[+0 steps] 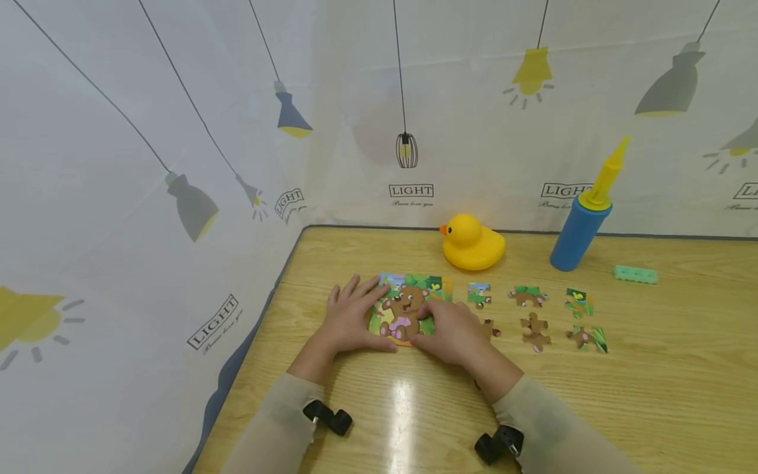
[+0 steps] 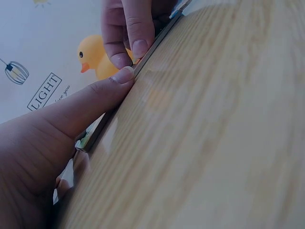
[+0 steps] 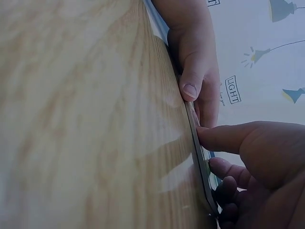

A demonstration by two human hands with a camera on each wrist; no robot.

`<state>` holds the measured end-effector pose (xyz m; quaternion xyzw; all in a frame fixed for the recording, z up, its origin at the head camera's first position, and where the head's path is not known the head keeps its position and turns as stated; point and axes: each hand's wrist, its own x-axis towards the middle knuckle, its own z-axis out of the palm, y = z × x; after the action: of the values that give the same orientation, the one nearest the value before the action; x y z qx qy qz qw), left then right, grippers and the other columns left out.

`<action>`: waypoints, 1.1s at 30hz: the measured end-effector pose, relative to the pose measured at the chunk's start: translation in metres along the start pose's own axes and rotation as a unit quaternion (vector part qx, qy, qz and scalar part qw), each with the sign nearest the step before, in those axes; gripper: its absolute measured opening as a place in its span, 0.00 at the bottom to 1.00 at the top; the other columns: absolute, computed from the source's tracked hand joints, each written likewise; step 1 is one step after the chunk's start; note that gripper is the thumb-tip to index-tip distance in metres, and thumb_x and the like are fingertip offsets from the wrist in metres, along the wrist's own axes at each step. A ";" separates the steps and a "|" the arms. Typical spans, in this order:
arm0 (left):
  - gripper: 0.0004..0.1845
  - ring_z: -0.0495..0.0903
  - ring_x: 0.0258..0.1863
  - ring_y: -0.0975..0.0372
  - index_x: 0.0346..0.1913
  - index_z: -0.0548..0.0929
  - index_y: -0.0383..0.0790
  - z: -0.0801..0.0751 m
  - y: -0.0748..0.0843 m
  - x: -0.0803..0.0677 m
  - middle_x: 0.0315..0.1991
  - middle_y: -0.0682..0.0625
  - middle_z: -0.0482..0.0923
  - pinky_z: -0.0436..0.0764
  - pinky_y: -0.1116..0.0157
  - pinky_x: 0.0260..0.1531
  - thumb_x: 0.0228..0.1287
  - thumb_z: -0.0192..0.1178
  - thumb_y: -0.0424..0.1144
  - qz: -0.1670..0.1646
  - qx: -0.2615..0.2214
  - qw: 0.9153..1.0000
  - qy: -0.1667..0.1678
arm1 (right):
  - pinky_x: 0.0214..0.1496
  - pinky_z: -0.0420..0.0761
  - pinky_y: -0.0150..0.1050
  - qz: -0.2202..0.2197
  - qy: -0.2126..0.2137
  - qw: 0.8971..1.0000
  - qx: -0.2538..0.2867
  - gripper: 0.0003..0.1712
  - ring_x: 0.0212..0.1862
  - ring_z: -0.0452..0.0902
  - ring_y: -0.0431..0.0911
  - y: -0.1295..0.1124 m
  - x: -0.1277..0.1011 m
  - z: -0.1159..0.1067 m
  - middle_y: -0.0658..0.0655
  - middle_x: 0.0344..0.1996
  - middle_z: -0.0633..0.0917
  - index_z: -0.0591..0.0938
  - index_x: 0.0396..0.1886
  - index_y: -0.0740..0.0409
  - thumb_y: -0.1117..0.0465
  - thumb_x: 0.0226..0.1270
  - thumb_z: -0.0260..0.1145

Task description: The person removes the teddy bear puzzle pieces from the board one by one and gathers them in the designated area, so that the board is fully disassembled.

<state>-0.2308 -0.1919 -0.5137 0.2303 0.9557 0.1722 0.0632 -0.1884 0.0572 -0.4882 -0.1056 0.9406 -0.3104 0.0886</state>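
Observation:
A puzzle board [image 1: 403, 322] with a printed brown bear lies flat on the table between both hands. My left hand [image 1: 349, 319] spreads over its left side, fingers straight on the picture and thumb along the near edge. My right hand [image 1: 454, 329] bends over the board's right half, with thumb and index fingertips at the bear's lower right. In the right wrist view the right thumb [image 3: 224, 137] touches the board's edge [image 3: 199, 160]; I cannot tell whether these fingers pinch a piece. Loose jigsaw pieces [image 1: 535, 331] lie in rows to the right, one partly behind my right hand.
A yellow rubber duck [image 1: 472, 245] sits behind the board. Farther right a blue hand pump [image 1: 573, 234] with a yellow nozzle stands near the curtain, beside a mint-green toy brick [image 1: 635, 274]. A lamp-printed curtain [image 1: 237, 164] borders the wooden table [image 1: 355, 408] at left and back.

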 end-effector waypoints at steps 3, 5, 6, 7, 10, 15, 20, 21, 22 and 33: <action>0.66 0.40 0.85 0.43 0.86 0.62 0.58 0.000 0.000 0.000 0.87 0.54 0.50 0.36 0.31 0.76 0.43 0.79 0.75 0.000 0.001 1.000 0.000 | 0.51 0.78 0.55 0.001 -0.002 1.000 0.001 0.19 0.49 0.79 0.54 0.000 0.000 0.000 0.49 0.48 0.89 0.87 0.49 0.47 0.48 0.62 0.82; 0.65 0.40 0.85 0.43 0.86 0.62 0.58 0.000 0.000 0.000 0.87 0.54 0.50 0.36 0.31 0.76 0.44 0.79 0.75 0.000 0.001 1.000 0.000 | 0.51 0.78 0.55 0.001 -0.006 1.000 0.003 0.19 0.48 0.79 0.54 0.000 0.000 0.000 0.48 0.48 0.88 0.86 0.48 0.47 0.48 0.63 0.82; 0.65 0.40 0.85 0.43 0.86 0.62 0.58 0.000 0.000 0.000 0.87 0.54 0.50 0.36 0.31 0.76 0.44 0.79 0.75 0.000 0.001 1.000 0.000 | 0.51 0.78 0.55 0.003 -0.009 1.000 0.004 0.19 0.48 0.78 0.53 0.000 0.001 -0.001 0.48 0.48 0.88 0.86 0.49 0.47 0.49 0.63 0.82; 0.66 0.40 0.85 0.43 0.86 0.62 0.58 -0.001 0.000 0.000 0.87 0.54 0.50 0.36 0.31 0.76 0.43 0.79 0.75 0.000 0.001 1.000 0.000 | 0.51 0.78 0.55 0.003 -0.012 1.000 0.006 0.19 0.48 0.78 0.53 0.000 0.001 -0.001 0.48 0.48 0.88 0.86 0.49 0.47 0.49 0.63 0.82; 0.66 0.40 0.85 0.43 0.86 0.62 0.58 -0.001 0.000 0.000 0.87 0.54 0.50 0.36 0.31 0.76 0.43 0.79 0.75 0.001 0.000 1.000 0.000 | 0.52 0.77 0.54 0.009 -0.024 1.000 0.012 0.19 0.49 0.77 0.53 -0.001 0.001 -0.004 0.48 0.50 0.88 0.86 0.50 0.47 0.49 0.63 0.82; 0.66 0.41 0.85 0.43 0.85 0.62 0.58 -0.002 0.001 0.000 0.87 0.54 0.51 0.37 0.31 0.76 0.43 0.80 0.74 0.002 -0.001 1.000 0.002 | 0.48 0.77 0.51 0.010 -0.033 0.999 0.020 0.19 0.47 0.76 0.52 -0.002 0.002 -0.008 0.49 0.49 0.87 0.83 0.48 0.47 0.52 0.63 0.83; 0.66 0.42 0.85 0.42 0.85 0.64 0.58 -0.001 0.000 0.001 0.86 0.53 0.52 0.38 0.30 0.75 0.42 0.80 0.74 0.004 0.000 1.000 0.006 | 0.39 0.74 0.46 -0.003 -0.021 0.999 0.028 0.20 0.39 0.75 0.50 -0.001 -0.001 -0.008 0.49 0.40 0.86 0.80 0.45 0.46 0.54 0.63 0.83; 0.66 0.42 0.85 0.42 0.85 0.64 0.58 -0.002 0.000 0.001 0.86 0.53 0.52 0.37 0.30 0.76 0.42 0.80 0.74 0.005 0.000 1.000 0.006 | 0.37 0.73 0.45 -0.005 -0.017 0.999 0.031 0.20 0.37 0.74 0.50 -0.001 -0.002 -0.007 0.49 0.37 0.84 0.80 0.45 0.46 0.54 0.62 0.83; 0.66 0.41 0.85 0.42 0.85 0.63 0.58 -0.002 0.000 0.001 0.87 0.53 0.52 0.37 0.30 0.76 0.42 0.80 0.75 0.004 0.000 1.000 0.005 | 0.35 0.72 0.44 -0.007 -0.010 0.999 0.034 0.20 0.34 0.73 0.49 0.000 -0.002 -0.005 0.49 0.33 0.83 0.80 0.45 0.46 0.55 0.62 0.84; 0.67 0.40 0.85 0.43 0.86 0.62 0.60 0.000 0.000 0.000 0.87 0.54 0.50 0.37 0.31 0.76 0.42 0.78 0.77 -0.001 0.011 1.000 0.001 | 0.50 0.74 0.52 -0.043 0.089 0.995 0.018 0.21 0.46 0.76 0.52 0.001 -0.008 0.011 0.50 0.40 0.84 0.84 0.42 0.48 0.55 0.56 0.87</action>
<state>-0.2306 -0.1920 -0.5135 0.2297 0.9579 0.1617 0.0597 -0.1784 0.0540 -0.4971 -0.1164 0.9335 -0.3390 -0.0074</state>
